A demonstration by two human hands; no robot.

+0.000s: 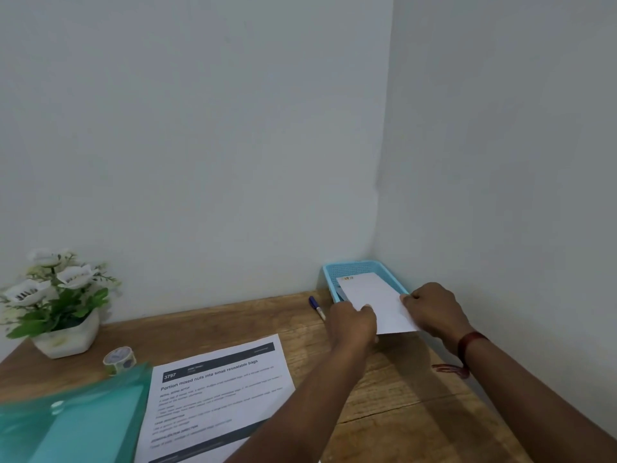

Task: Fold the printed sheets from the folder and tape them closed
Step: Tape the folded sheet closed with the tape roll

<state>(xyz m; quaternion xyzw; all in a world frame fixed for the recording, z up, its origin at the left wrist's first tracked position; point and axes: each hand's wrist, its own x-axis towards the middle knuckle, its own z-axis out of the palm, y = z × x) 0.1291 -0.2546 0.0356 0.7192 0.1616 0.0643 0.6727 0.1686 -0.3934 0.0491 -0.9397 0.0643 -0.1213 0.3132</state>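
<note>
Head view: right of centre, a folded sheet [375, 304], white and blank-faced, lies over the near end of a blue tray [354, 266]. The left hand [352, 324] pinches its left edge and the right hand [430, 312] pinches its right edge. A coloured mark at its far corner is too small to read. Lower centre, a printed sheet [217, 389] lies flat beside a blurred green folder [66, 419], which the frame's lower left edge cuts off.

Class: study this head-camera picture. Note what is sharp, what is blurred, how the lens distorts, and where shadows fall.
Head view: the green folder is smeared with blur; on the printed sheet the headline reads, the small print does not; the folded sheet in the fingers is fairly sharp; the wall corner bows, wide-angle; soft shadows on the table; no glare.
</note>
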